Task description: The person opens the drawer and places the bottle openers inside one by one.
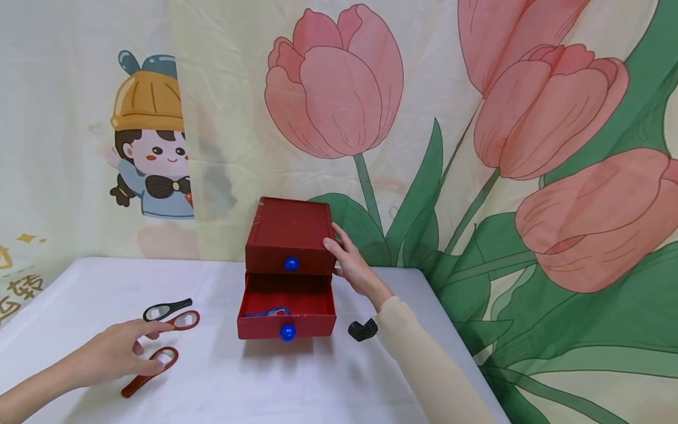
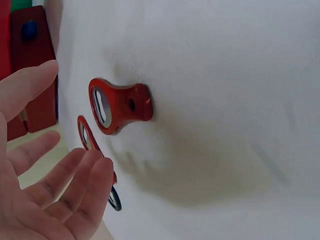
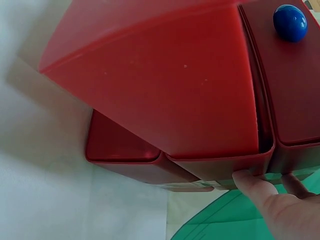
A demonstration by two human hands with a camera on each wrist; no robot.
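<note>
Nearest magnifier (image 1: 139,384) diagonal, handle (image 1: 131,390) near-left

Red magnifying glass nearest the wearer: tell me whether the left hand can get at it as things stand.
Yes, most likely: the left hand holds nothing and is right by the red magnifying glass, and the left wrist view shows nothing lying on it.

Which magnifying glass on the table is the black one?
The black magnifying glass is the one farthest back. The middle magnifying glass and the front magnifying glass both have red frames instead.
</note>
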